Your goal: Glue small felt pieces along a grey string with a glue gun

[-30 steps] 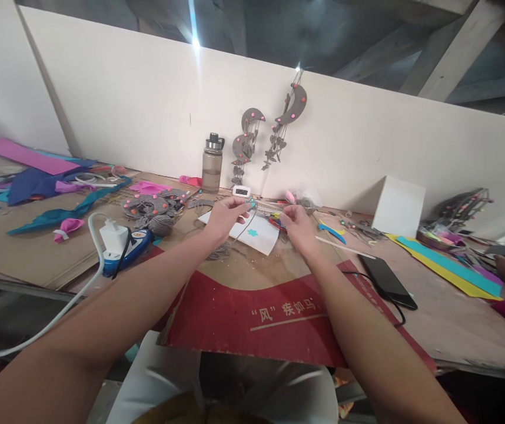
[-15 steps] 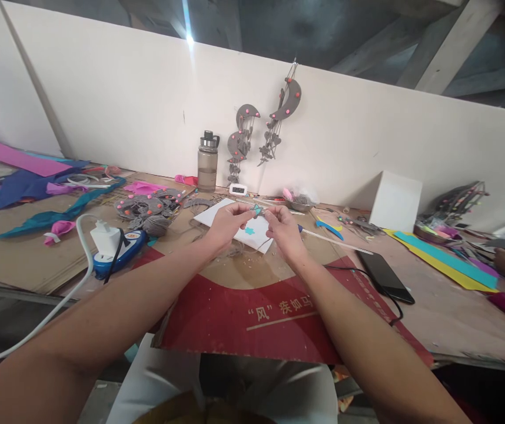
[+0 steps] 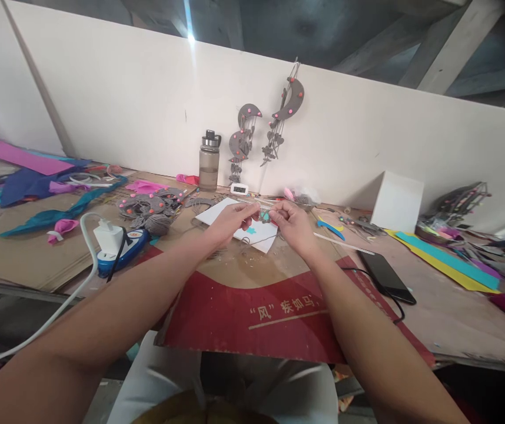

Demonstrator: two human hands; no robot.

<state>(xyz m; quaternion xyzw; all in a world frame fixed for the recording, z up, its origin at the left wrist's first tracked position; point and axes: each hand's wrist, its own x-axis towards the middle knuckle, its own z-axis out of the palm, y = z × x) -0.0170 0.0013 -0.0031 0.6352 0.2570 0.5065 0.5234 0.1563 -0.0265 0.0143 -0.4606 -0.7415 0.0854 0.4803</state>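
A small teal-and-grey felt piece hangs between my two hands, above a white sheet. My right hand pinches it at its right side. Just left of it, my left hand is closed with thumb and fingers together; what sits in that pinch is too small to make out. A flat teal flower-like cutout lies on the sheet. Grey cord trails loosely across the sheet below my hands.
Grey felt with pink dots and yarn lies left, near a blue power strip. A bottle stands behind. On the right are a phone and teal and yellow strips. Grey moon-shaped hangings hang on the wall.
My hands have moved slightly apart, the right one to the right. The teal-and-grey piece has shifted right and lower, and more cord shows over the white sheet.
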